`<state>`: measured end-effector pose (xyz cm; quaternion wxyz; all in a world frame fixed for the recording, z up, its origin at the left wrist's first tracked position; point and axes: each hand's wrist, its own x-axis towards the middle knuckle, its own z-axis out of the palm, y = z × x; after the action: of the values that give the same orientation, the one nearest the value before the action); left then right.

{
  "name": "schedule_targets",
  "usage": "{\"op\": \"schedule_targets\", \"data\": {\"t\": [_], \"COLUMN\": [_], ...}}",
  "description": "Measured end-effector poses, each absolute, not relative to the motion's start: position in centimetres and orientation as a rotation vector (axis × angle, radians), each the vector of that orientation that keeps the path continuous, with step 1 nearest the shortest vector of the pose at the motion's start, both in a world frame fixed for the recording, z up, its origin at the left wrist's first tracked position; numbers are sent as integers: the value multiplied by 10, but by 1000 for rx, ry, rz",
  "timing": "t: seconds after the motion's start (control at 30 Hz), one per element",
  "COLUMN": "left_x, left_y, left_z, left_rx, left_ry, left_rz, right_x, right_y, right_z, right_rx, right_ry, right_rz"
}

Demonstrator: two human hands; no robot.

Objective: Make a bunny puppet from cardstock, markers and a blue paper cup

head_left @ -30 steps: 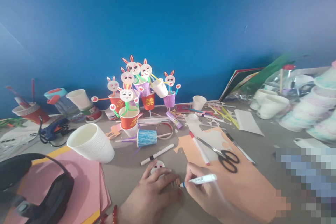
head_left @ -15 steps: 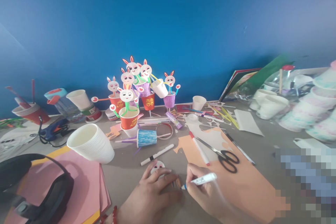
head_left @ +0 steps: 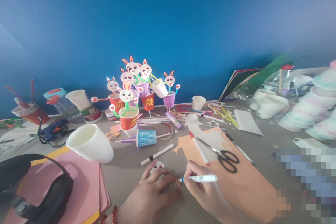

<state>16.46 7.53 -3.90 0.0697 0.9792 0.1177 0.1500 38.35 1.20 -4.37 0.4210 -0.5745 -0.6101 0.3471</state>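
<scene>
At ten o'clock from the left hand (head_left: 153, 189), a tilted stack of white cups (head_left: 90, 143) is seen; here, a small white paper face (head_left: 158, 166) is partly covered by that hand's loosely spread fingers. Between the hands, a white marker (head_left: 203, 178) is aimed at nine o'clock, its long axis laid nearly level, pinched by the right hand's (head_left: 193, 180) closed fingers. Towards one o'clock from there, scissors (head_left: 222, 154) are seen.
</scene>
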Motion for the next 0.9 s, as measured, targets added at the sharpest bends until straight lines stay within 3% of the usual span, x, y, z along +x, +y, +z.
{"op": "schedule_targets", "data": {"t": [0.9], "left_x": [165], "left_y": [76], "left_z": [-37], "left_rx": [2938], "left_ry": [360], "left_rz": [457], "right_x": [384], "right_y": [12], "right_z": [-45], "right_rx": [-1452], "right_ry": [-1515], "right_rz": [903]}}
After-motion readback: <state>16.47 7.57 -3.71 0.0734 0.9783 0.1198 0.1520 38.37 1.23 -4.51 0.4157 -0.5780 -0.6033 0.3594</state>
